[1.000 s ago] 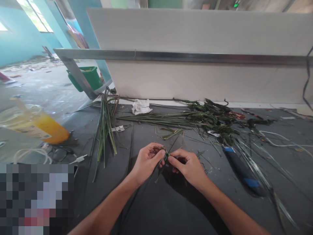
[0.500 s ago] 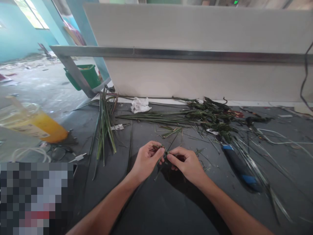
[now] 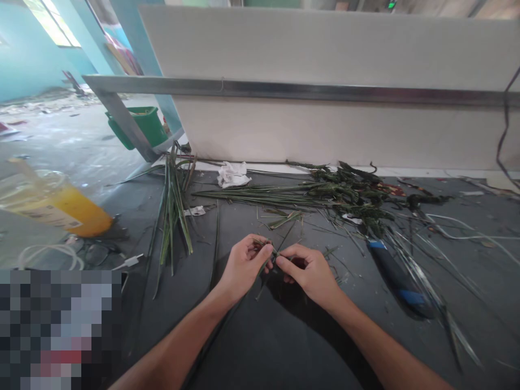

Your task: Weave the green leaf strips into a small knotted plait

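My left hand (image 3: 244,265) and my right hand (image 3: 311,273) meet over the dark grey table (image 3: 284,346), both pinched on a thin green leaf strip (image 3: 274,254) held between their fingertips. The strip's loose end trails down and left under my left wrist. A bundle of long green leaves (image 3: 174,211) lies to the left of my hands. A larger heap of leaves and stems (image 3: 341,195) spreads behind and to the right of them.
A blue-and-black handled tool (image 3: 396,281) lies right of my hands among stems. A crumpled white tissue (image 3: 232,175) sits near the white back panel (image 3: 325,49). A yellow container (image 3: 60,208) lies at left, a green bin (image 3: 142,124) beyond.
Both hands stay pinched on the strip and have barely shifted; the fingers work slightly against each other. The view has tilted a little.
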The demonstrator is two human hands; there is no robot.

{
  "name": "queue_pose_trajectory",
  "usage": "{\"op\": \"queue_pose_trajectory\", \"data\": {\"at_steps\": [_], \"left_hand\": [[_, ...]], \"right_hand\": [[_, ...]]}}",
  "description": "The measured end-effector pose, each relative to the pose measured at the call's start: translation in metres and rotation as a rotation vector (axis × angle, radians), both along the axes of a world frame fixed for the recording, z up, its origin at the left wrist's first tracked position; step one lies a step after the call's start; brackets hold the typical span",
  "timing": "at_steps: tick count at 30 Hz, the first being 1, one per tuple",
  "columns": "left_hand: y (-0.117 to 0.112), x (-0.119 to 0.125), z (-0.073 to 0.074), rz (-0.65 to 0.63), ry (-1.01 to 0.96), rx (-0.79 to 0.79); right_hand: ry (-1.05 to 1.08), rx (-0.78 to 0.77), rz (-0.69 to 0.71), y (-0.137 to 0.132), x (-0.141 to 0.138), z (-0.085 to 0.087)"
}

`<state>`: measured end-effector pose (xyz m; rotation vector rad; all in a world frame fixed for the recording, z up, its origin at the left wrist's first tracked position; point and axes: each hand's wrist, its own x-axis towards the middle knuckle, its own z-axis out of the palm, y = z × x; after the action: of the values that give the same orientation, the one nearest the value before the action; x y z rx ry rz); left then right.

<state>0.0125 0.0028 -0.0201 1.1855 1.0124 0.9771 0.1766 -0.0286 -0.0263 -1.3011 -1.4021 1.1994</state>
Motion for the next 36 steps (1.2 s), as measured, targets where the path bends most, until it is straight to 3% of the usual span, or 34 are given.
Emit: {"op": "queue_pose_trajectory", "data": {"at_steps": [8, 13, 19, 27, 36], "left_hand": [[-0.003, 0.003, 0.001, -0.008, 0.095, 0.027], [0.000, -0.004, 0.003, -0.089, 0.141, 0.037], [0.004, -0.012, 0.009, -0.228, 0.084, -0.074], [0.007, -0.014, 0.012, -0.119, 0.229, 0.046], [0.002, -0.007, 0.002, 0.003, 0.245, 0.156]], "right_hand": [[0.022, -0.019, 0.010, 0.002, 0.002, -0.001], [0.091, -0.082, -0.008, 0.002, 0.003, 0.000], [0.102, -0.083, -0.004, 0.002, 0.003, -0.002], [0.092, -0.093, 0.003, 0.001, 0.003, -0.002], [0.098, -0.122, -0.002, 0.002, 0.003, -0.003]]}}
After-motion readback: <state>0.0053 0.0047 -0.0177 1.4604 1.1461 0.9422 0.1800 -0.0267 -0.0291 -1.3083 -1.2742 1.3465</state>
